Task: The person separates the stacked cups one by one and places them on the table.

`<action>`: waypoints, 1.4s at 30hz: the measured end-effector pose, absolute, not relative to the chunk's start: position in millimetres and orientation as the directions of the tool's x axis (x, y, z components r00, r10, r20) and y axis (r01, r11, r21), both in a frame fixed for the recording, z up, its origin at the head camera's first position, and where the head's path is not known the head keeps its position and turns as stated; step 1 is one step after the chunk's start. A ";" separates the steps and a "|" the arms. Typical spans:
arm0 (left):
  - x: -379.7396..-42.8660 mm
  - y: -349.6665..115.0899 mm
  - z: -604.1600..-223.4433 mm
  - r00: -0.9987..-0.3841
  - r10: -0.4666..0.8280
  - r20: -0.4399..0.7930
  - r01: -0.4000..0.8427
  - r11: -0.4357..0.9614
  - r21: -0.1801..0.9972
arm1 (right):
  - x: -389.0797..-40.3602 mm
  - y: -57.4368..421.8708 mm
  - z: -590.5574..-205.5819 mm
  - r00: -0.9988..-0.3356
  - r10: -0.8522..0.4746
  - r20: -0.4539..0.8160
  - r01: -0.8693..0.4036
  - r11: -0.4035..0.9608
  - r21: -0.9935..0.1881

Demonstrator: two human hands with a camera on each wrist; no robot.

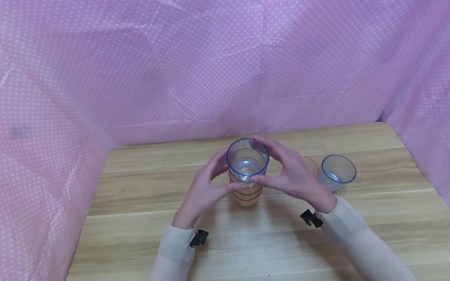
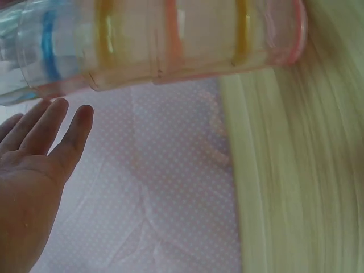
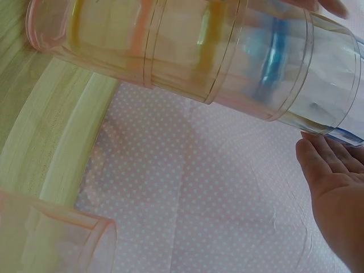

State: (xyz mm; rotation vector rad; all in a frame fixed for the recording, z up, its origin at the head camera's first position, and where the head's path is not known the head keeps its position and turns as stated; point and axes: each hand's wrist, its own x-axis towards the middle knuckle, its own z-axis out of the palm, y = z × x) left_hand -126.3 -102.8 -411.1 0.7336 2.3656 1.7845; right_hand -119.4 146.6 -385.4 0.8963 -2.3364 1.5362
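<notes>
A tall stack of clear plastic cups stands on the table, orange- and pink-tinted ones (image 1: 247, 198) below and a blue-rimmed cup (image 1: 247, 156) on top. Coloured bands show through the stacked cups (image 2: 131, 45) in the left wrist view. My left hand (image 1: 203, 189) curves round the left side of the upper stack, thumb in front, fingers behind. From the right, my right hand (image 1: 294, 174) holds the top cup, its thumb at the front and a finger at the far rim. Both wrist views show fingers against the upper cups; the thumbs are hidden there.
Right of the stack stands a blue-tinted cup (image 1: 338, 170), with a pink-orange cup (image 1: 310, 167) beside it, partly behind my right hand. The wooden table (image 1: 242, 263) is bounded at the back and sides by pink dotted cloth (image 1: 197, 67).
</notes>
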 end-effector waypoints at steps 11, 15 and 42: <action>-133.8 -104.2 -414.6 -0.877 0.444 0.182 0.329 0.280 0.902 | -120.3 147.0 -385.1 -0.794 -0.386 0.469 -0.586 0.286 -0.758; -135.4 -103.3 -414.7 -0.874 0.443 0.200 0.343 0.271 0.899 | -120.9 146.2 -382.3 -0.799 -0.397 0.451 -0.579 0.309 -0.754; -134.1 -100.6 -417.8 -0.869 0.438 0.231 0.381 0.294 0.877 | -121.2 141.3 -381.9 -0.839 -0.351 0.417 -0.514 0.257 -0.818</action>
